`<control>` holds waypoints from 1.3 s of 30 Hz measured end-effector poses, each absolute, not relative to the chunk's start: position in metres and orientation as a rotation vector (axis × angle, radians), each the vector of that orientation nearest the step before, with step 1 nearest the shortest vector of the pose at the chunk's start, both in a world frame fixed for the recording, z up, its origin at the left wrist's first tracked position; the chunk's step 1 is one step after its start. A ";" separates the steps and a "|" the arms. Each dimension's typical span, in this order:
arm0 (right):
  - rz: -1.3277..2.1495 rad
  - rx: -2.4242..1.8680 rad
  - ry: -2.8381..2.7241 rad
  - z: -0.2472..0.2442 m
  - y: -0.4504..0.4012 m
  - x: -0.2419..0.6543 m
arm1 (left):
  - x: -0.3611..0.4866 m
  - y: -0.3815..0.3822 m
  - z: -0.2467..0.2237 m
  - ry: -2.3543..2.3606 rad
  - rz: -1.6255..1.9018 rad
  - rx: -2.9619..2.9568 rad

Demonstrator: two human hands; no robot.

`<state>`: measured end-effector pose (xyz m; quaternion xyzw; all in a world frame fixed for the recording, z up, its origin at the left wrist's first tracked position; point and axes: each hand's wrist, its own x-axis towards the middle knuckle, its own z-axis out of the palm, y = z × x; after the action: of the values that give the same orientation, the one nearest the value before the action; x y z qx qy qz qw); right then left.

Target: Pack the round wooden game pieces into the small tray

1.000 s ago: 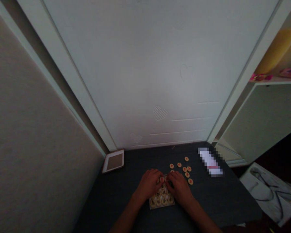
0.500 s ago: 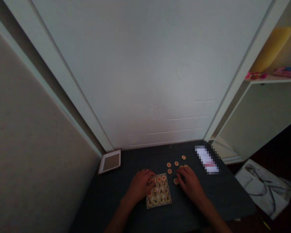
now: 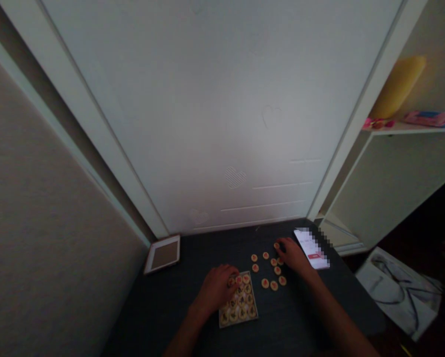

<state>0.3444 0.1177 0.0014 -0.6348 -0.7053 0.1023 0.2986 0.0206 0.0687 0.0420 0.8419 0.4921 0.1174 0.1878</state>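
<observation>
A shallow square box (image 3: 239,325) holds rows of round wooden Chinese chess pieces, with red characters along the far row and black ones nearer. My left hand (image 3: 217,286) lies over the box's far left corner, its bent fingers and thumb closed around a red-lettered piece (image 3: 231,281). Part of the box is hidden beneath that hand. To the right, my right hand (image 3: 292,254) pinches another Chinese chess piece (image 3: 276,245) at the far side of a loose group. Several loose red-lettered pieces (image 3: 274,285) lie face up on the dark table (image 3: 207,248) between the box and this hand.
A phone (image 3: 311,250), partly blurred out, lies right of my right hand. A framed tablet-like object (image 3: 163,254) rests at the table's back left. The white panel (image 3: 207,124) rises behind the table. A white box (image 3: 399,292) with a cable stands lower right.
My right hand has moved away from me, from the near loose pieces to the farthest one, uncovering several pieces. My left hand stays at the box. The view has shifted slightly.
</observation>
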 end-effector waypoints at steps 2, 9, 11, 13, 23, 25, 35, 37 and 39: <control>0.298 -1.695 -1.884 0.000 0.122 0.344 | 0.021 0.069 0.043 1.381 0.331 2.365; 0.334 -1.697 -1.883 0.002 0.125 0.340 | 0.026 0.070 0.048 1.364 0.329 2.368; 0.333 -1.678 -1.867 0.007 0.123 0.338 | 0.028 0.071 0.050 1.354 0.332 2.369; 0.337 -1.650 -1.848 0.013 0.117 0.333 | 0.027 0.071 0.053 1.347 0.337 2.367; 0.613 -1.333 -1.858 0.029 0.031 0.264 | -0.003 0.032 0.053 1.396 0.764 2.041; 0.634 -1.321 -1.838 0.027 0.021 0.253 | -0.005 0.021 0.045 1.409 0.777 1.958; 0.635 -1.343 -1.730 0.009 0.000 0.242 | 0.031 0.038 0.041 1.279 0.629 2.292; 0.609 -1.359 -1.706 0.007 -0.007 0.244 | 0.042 0.048 0.041 1.265 0.561 2.370; 0.585 -1.360 -1.676 0.005 -0.015 0.245 | 0.050 0.057 0.039 1.264 0.532 2.402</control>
<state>0.2454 -0.0151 0.0047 -0.5469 -0.6741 0.2354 0.4371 0.0500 0.0568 0.0390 0.8532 0.4488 0.1889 0.1868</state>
